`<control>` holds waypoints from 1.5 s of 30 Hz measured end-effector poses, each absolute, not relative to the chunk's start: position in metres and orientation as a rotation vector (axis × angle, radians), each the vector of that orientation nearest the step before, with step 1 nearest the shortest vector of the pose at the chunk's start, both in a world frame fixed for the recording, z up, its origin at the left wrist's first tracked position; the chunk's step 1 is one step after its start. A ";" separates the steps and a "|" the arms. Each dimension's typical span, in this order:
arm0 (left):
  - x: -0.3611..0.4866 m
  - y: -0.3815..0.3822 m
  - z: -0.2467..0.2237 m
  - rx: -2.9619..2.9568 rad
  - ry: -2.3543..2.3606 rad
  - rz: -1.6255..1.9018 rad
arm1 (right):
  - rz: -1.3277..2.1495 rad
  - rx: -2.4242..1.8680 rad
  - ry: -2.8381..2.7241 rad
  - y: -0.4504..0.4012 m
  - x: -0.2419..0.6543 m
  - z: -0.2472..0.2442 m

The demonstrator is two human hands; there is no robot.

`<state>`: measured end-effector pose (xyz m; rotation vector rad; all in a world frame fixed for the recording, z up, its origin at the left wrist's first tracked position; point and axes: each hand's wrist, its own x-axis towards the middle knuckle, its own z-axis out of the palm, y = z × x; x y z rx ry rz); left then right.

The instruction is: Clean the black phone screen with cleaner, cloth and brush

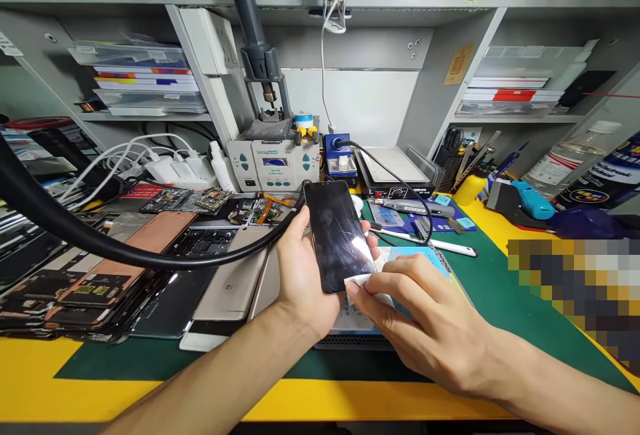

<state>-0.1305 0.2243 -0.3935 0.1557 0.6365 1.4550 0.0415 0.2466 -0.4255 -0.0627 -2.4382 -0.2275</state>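
Observation:
A black smartphone (336,231) lies tilted in my left hand (305,271), its glossy screen facing up and streaked with smudges and a bright reflection. My left thumb runs along one long edge, and the fingertips wrap round the other. Pinched between the thumb and fingers of my right hand (425,315) is a small white wipe (358,279). It touches the lower right corner of the screen. Part of the wipe is hidden under my right fingers. Below the phone, a light blue and white sheet (415,258) shows on the green mat (525,328).
Opened phones and phone parts (95,288) are stacked at the left, beside a gold phone back (233,281). A thick black hose (190,263) arcs across the left side to a soldering station (274,161). A white pen-like tool (450,246) lies right; bottles (570,161) stand behind.

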 end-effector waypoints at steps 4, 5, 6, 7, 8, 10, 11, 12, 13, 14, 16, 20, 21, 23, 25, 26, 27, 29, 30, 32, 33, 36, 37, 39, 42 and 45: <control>-0.129 0.223 -0.393 0.134 0.625 1.437 | -0.265 -0.075 -2.441 0.244 0.036 -0.424; -0.129 0.223 -0.393 0.132 0.621 1.436 | -0.271 -0.087 -2.439 0.244 0.035 -0.423; -0.129 0.223 -0.393 0.135 0.618 1.437 | -0.275 -0.101 -2.433 0.243 0.034 -0.422; -0.129 0.222 -0.393 0.143 0.616 1.438 | -0.274 -0.120 -2.426 0.243 0.033 -0.420; -0.128 0.222 -0.393 0.156 0.616 1.440 | -0.270 -0.138 -2.416 0.243 0.032 -0.419; -0.128 0.221 -0.393 0.176 0.624 1.443 | -0.254 -0.173 -2.397 0.243 0.032 -0.418; -0.128 0.221 -0.393 0.180 0.629 1.445 | -0.251 -0.186 -2.393 0.244 0.033 -0.418; -0.128 0.222 -0.392 0.178 0.632 1.448 | -0.250 -0.193 -2.391 0.244 0.034 -0.419; -0.128 0.222 -0.392 0.175 0.636 1.454 | -0.253 -0.197 -2.391 0.245 0.036 -0.419; -0.128 0.222 -0.392 0.173 0.640 1.462 | -0.259 -0.197 -2.392 0.246 0.038 -0.420; -0.128 0.222 -0.392 0.176 0.645 1.475 | -0.277 -0.192 -2.400 0.249 0.042 -0.422; -0.129 0.222 -0.392 0.174 0.632 1.479 | -0.281 -0.172 -2.411 0.252 0.048 -0.422; -0.129 0.222 -0.392 0.174 0.629 1.479 | -0.282 -0.168 -2.410 0.252 0.049 -0.422; -0.130 0.221 -0.392 0.177 0.623 1.483 | -0.290 -0.172 -2.410 0.252 0.050 -0.422; -0.131 0.221 -0.392 0.178 0.612 1.489 | -0.299 -0.194 -2.410 0.253 0.050 -0.423; -0.131 0.221 -0.392 0.182 0.605 1.492 | -0.298 -0.213 -2.409 0.253 0.051 -0.424; -0.132 0.221 -0.392 0.190 0.598 1.494 | -0.293 -0.231 -2.402 0.253 0.051 -0.424; -0.132 0.220 -0.392 0.209 0.584 1.501 | -0.255 -0.256 -2.369 0.254 0.051 -0.424; -0.132 0.220 -0.392 0.220 0.582 1.506 | -0.213 -0.271 -2.347 0.254 0.051 -0.423; -0.133 0.219 -0.392 0.240 0.590 1.520 | -0.102 -0.325 -2.286 0.253 0.051 -0.420; -0.132 0.219 -0.391 0.250 0.599 1.526 | -0.046 -0.368 -2.251 0.253 0.051 -0.419; -0.132 0.217 -0.390 0.279 0.635 1.534 | 0.129 -0.526 -2.134 0.249 0.052 -0.414; -0.131 0.217 -0.389 0.287 0.644 1.532 | 0.220 -0.586 -2.092 0.248 0.052 -0.412; -0.131 0.217 -0.389 0.289 0.663 1.528 | 0.493 -0.717 -2.012 0.246 0.052 -0.408; -0.129 0.217 -0.388 0.258 0.694 1.528 | 0.967 -0.843 -1.896 0.246 0.052 -0.402; -0.128 0.217 -0.388 0.246 0.706 1.525 | 1.202 -0.840 -1.830 0.249 0.052 -0.399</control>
